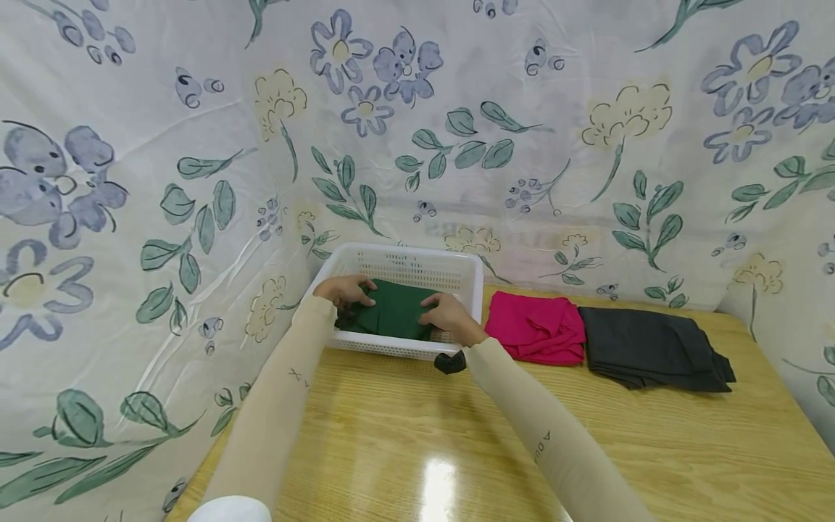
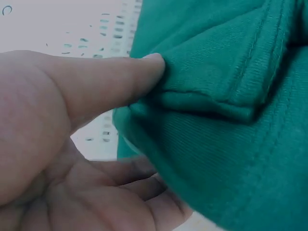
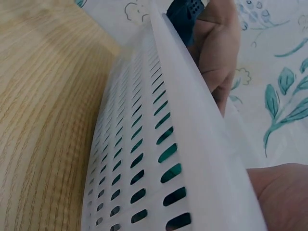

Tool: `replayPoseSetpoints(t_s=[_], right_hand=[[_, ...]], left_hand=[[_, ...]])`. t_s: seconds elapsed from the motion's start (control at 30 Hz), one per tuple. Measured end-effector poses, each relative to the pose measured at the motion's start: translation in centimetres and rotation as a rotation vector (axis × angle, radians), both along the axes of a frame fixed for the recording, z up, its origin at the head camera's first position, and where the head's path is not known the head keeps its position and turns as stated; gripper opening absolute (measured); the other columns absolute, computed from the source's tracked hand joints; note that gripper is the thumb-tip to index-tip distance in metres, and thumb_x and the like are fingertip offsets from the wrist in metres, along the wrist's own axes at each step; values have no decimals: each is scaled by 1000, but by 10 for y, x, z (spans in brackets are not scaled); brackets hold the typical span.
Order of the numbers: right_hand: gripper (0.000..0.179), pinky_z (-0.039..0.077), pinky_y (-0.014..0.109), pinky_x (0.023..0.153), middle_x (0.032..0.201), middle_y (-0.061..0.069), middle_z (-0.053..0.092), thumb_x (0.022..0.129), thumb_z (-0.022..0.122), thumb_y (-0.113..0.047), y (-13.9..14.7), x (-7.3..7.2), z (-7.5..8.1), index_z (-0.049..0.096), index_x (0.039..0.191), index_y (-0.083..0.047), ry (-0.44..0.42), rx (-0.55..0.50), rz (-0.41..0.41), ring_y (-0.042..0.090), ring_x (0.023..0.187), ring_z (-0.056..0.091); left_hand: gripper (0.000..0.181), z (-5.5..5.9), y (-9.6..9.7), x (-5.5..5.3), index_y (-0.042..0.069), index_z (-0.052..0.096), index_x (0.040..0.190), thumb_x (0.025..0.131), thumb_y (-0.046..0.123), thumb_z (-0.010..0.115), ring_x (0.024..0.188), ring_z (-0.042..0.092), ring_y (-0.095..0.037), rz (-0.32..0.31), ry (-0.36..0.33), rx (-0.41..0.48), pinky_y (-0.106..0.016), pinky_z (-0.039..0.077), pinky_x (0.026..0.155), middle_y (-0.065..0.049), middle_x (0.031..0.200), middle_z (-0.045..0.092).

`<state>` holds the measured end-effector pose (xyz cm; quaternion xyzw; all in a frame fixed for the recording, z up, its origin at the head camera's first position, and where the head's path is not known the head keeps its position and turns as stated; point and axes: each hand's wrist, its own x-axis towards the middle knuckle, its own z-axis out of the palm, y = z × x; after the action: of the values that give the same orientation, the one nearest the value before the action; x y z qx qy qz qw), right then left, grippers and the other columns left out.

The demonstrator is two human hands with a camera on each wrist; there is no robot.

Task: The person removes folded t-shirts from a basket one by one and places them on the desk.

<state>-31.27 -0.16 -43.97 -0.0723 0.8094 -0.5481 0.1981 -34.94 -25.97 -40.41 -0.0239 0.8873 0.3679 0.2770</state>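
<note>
A folded green garment (image 1: pixel 401 310) with stitched hems lies inside a white perforated plastic basket (image 1: pixel 385 345). My left hand (image 1: pixel 344 290) holds its left end; in the left wrist view the thumb lies on top of the green fabric (image 2: pixel 211 72) and the other fingers reach under its edge. At the right end, my right hand (image 1: pixel 450 317) grips the garment with thumb and fingertips bent onto it. In the right wrist view the basket wall (image 3: pixel 202 144) hides most of that hand, and green cloth shows through the slots.
To the basket's right, a folded bright pink garment (image 1: pixel 538 326) lies on the wooden table (image 1: pixel 391 420). Beside it is a folded dark grey garment (image 1: pixel 652 348). A flower-printed curtain (image 1: pixel 522 181) stands behind the table and along its left side.
</note>
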Motion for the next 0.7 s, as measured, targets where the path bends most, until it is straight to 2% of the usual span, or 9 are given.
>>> replayPoseSetpoints(t_s=[0.1, 0.2, 0.33, 0.43, 0.5, 0.63, 0.7], right_hand=[[44, 52, 40, 97, 138, 18, 57, 94, 72, -6, 0, 0, 1, 62, 136, -1, 7, 8, 9, 28, 117, 58], [42, 53, 42, 97, 144, 17, 54, 95, 75, -11, -1, 1, 0, 64, 135, -3, 19, -12, 1, 29, 120, 58], [36, 56, 39, 88, 145, 14, 55, 94, 78, -17, -2, 2, -1, 69, 127, -7, 68, -17, -37, 27, 110, 63], [32, 57, 35, 80, 138, 11, 60, 93, 79, -17, -3, 3, 0, 72, 123, -10, 114, -4, -64, 22, 97, 64], [30, 56, 33, 76, 129, 12, 64, 93, 79, -17, -2, 4, 1, 72, 121, -11, 142, 0, -71, 21, 90, 64], [28, 54, 32, 74, 115, 9, 66, 93, 78, -17, 0, 6, 5, 73, 120, -12, 207, 19, -84, 20, 88, 60], [27, 53, 33, 76, 118, 9, 65, 93, 78, -17, 3, 8, 8, 73, 120, -13, 237, 27, -84, 21, 93, 60]], left_hand=[[52, -2, -1, 0, 2, 44, 149, 103, 10, 64, 86, 43, -23, 4, 11, 4, -33, 40, 74, -21, 146, 38], [51, -3, -2, -1, 2, 47, 148, 101, 9, 66, 80, 41, -21, 18, 26, 12, -32, 39, 70, -21, 143, 41], [49, -1, -3, 1, 2, 51, 146, 100, 10, 68, 92, 48, -25, 19, 62, -6, -38, 48, 79, -23, 147, 41], [49, 1, -4, 3, 2, 51, 146, 100, 10, 67, 108, 51, -30, 20, 84, -4, -49, 53, 89, -24, 152, 37], [49, 3, -4, 4, 4, 50, 147, 101, 10, 66, 109, 52, -32, 33, 96, 13, -51, 53, 89, -25, 152, 37], [49, 7, -4, 7, 5, 50, 148, 101, 8, 65, 102, 51, -28, 42, 141, 56, -41, 53, 79, -24, 149, 38], [48, 11, -3, 9, 4, 49, 148, 102, 7, 64, 102, 50, -29, 30, 163, 78, -39, 52, 79, -25, 150, 37]])
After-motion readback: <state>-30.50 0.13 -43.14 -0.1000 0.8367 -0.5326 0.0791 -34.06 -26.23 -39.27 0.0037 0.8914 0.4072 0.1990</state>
